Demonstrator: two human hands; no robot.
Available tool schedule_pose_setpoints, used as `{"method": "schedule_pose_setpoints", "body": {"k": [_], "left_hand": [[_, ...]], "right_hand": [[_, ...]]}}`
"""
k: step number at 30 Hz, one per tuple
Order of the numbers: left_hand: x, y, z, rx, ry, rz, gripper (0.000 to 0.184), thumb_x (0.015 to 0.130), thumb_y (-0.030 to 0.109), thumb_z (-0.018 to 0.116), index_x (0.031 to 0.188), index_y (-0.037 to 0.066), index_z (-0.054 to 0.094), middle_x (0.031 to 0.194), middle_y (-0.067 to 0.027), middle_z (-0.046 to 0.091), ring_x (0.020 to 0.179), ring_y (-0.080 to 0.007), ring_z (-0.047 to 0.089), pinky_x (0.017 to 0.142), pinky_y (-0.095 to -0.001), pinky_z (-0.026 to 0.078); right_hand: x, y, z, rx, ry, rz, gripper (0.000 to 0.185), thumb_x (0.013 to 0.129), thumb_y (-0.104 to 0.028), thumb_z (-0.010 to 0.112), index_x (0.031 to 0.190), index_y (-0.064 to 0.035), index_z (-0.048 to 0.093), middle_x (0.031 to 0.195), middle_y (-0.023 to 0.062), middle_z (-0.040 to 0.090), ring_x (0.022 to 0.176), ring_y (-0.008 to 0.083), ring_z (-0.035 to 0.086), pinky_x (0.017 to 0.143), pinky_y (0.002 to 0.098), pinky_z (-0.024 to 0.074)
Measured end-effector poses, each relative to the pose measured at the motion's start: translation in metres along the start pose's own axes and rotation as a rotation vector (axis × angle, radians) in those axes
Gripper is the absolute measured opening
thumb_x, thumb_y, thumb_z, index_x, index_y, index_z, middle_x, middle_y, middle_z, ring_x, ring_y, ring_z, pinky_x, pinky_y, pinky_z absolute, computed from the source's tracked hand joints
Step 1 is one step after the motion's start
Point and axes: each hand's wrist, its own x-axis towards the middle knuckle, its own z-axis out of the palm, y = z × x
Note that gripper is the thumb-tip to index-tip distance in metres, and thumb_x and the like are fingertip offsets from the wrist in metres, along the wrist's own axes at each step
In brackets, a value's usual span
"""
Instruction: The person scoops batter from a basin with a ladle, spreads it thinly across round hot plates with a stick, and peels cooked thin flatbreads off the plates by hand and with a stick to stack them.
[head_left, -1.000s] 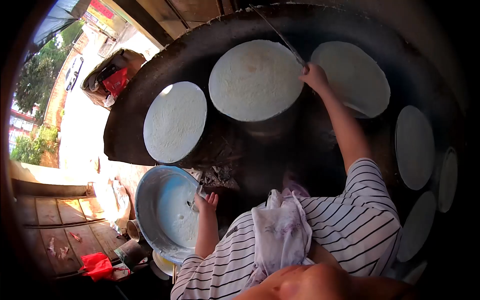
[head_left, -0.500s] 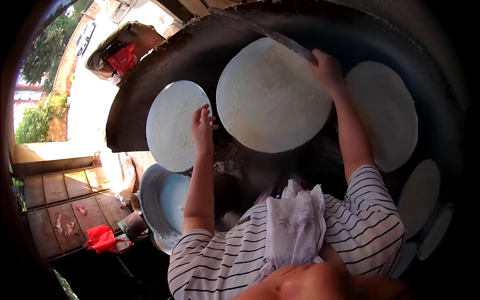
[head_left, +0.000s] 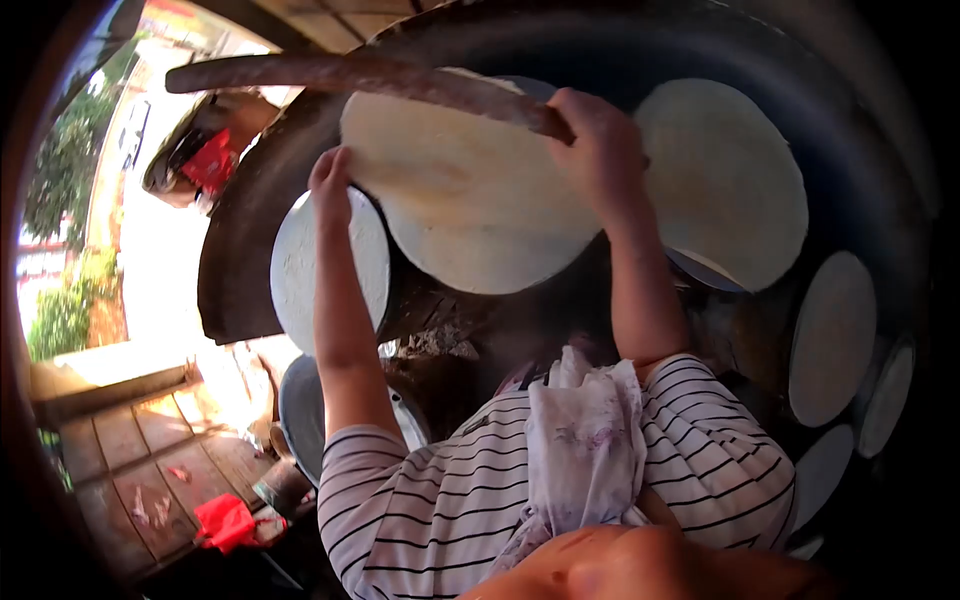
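Note:
A large round thin pancake (head_left: 470,190), pale with browned patches, lies in the middle, its left edge pinched in my left hand (head_left: 331,185). My right hand (head_left: 604,150) grips the end of a long wooden stick (head_left: 350,74), which crosses above the pancake's far edge and points left. Whether the right fingers also hold the pancake is hidden. Below my left hand sits a smaller white round (head_left: 330,270), partly covered by my forearm. On the right, close to my right hand, is another large pancake (head_left: 725,180), its lower edge showing a pale surface beneath.
A dark curved rim (head_left: 235,285) surrounds the cooking area. Several more rounds, including one pale round (head_left: 832,335), stand at the far right. A metal basin (head_left: 302,410) is partly behind my left forearm. A red bag (head_left: 226,522) lies on the tiled surface (head_left: 110,440) at lower left.
My left hand has moved up and left and closed on the middle pancake's edge. My right hand has come left and down, and the stick has swung left, nearly level.

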Motion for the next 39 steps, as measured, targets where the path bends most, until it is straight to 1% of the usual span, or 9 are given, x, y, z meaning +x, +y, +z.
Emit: {"method": "schedule_pose_setpoints", "body": {"k": [4, 7, 10, 11, 15, 17, 25, 32, 39], "left_hand": [[-0.010, 0.090, 0.019, 0.080, -0.026, 0.260, 0.014, 0.091, 0.013, 0.058, 0.089, 0.000, 0.062, 0.089, -0.0068, 0.066, 0.077, -0.0114, 0.060, 0.072, -0.0251, 0.049], [-0.011, 0.165, 0.110, 0.185, -0.162, 0.194, 0.018, 0.093, 0.014, 0.055, 0.090, -0.002, 0.062, 0.085, -0.0074, 0.066, 0.073, -0.0120, 0.060, 0.065, -0.0235, 0.050], [0.012, 0.158, 0.237, 0.472, -0.354, 0.209, 0.022, 0.093, 0.020, 0.055, 0.098, 0.001, 0.062, 0.071, 0.0026, 0.055, 0.060, -0.0052, 0.049, 0.056, -0.0198, 0.042], [0.013, 0.152, 0.291, 0.390, -0.470, 0.103, 0.020, 0.091, 0.018, 0.055, 0.096, 0.000, 0.064, 0.070, 0.0021, 0.056, 0.059, -0.0058, 0.049, 0.055, -0.0213, 0.041], [0.051, 0.024, 0.464, 0.536, -0.669, 0.024, 0.022, 0.080, 0.026, 0.064, 0.089, 0.007, 0.071, 0.069, -0.0075, 0.067, 0.064, -0.0171, 0.064, 0.060, -0.0321, 0.049], [0.055, -0.031, 0.513, 0.907, -0.649, 0.244, 0.025, 0.078, 0.030, 0.063, 0.089, 0.009, 0.071, 0.082, -0.0153, 0.068, 0.080, -0.0277, 0.067, 0.071, -0.0372, 0.051], [0.034, -0.058, 0.520, 0.664, -0.588, 0.083, 0.036, 0.078, 0.032, 0.069, 0.103, 0.007, 0.065, 0.081, -0.0085, 0.068, 0.075, -0.0195, 0.065, 0.070, -0.0311, 0.049], [0.022, -0.022, 0.535, 0.827, -0.590, -0.055, 0.027, 0.077, 0.030, 0.073, 0.087, 0.005, 0.070, 0.075, -0.0081, 0.066, 0.068, -0.0133, 0.060, 0.064, -0.0292, 0.047], [-0.051, 0.073, 0.510, 0.513, -0.356, 0.393, 0.009, 0.077, 0.007, 0.070, 0.075, 0.001, 0.064, 0.076, -0.0080, 0.062, 0.071, -0.0181, 0.058, 0.068, -0.0282, 0.046]], "right_hand": [[-0.010, -0.002, -0.048, 0.181, 0.123, 0.155, 0.018, 0.070, -0.005, 0.070, 0.081, -0.0068, 0.055, 0.069, 0.0079, 0.056, 0.062, 0.0212, 0.058, 0.058, 0.0323, 0.0457], [-0.020, 0.015, -0.121, 0.124, 0.176, 0.439, 0.021, 0.074, -0.014, 0.074, 0.077, -0.0052, 0.056, 0.061, 0.0014, 0.053, 0.062, 0.0067, 0.052, 0.060, 0.0252, 0.0444], [-0.034, 0.092, -0.199, 0.079, 0.215, 0.636, 0.026, 0.075, -0.015, 0.073, 0.070, -0.0076, 0.049, 0.072, -0.0003, 0.062, 0.069, 0.0060, 0.055, 0.065, 0.0241, 0.0446], [-0.041, 0.127, -0.228, 0.004, 0.211, 0.649, 0.029, 0.075, -0.019, 0.072, 0.070, -0.0055, 0.047, 0.062, 0.0011, 0.052, 0.061, 0.0085, 0.050, 0.059, 0.0281, 0.0424], [-0.080, 0.270, -0.276, -0.111, 0.164, 0.823, 0.024, 0.072, -0.016, 0.070, 0.080, 0.0014, 0.056, 0.070, 0.0095, 0.060, 0.068, 0.0191, 0.060, 0.064, 0.0334, 0.0452], [-0.096, 0.319, -0.267, -0.223, 0.092, 0.861, 0.024, 0.070, -0.016, 0.069, 0.083, 0.0001, 0.057, 0.076, 0.0177, 0.061, 0.077, 0.0308, 0.063, 0.068, 0.0388, 0.0466], [-0.106, 0.341, -0.262, -0.315, 0.000, 0.807, 0.021, 0.071, -0.016, 0.068, 0.080, -0.0015, 0.056, 0.079, 0.0191, 0.060, 0.079, 0.0383, 0.059, 0.066, 0.0456, 0.0455], [-0.120, 0.343, -0.294, -0.178, 0.103, 0.805, 0.021, 0.071, -0.016, 0.071, 0.075, -0.0009, 0.059, 0.071, 0.0172, 0.062, 0.070, 0.0322, 0.063, 0.062, 0.0383, 0.0485], [-0.124, 0.306, -0.320, 0.038, 0.257, 0.756, 0.025, 0.070, -0.010, 0.073, 0.092, -0.0008, 0.064, 0.068, 0.0063, 0.059, 0.063, 0.0198, 0.063, 0.060, 0.0314, 0.0480]]}}
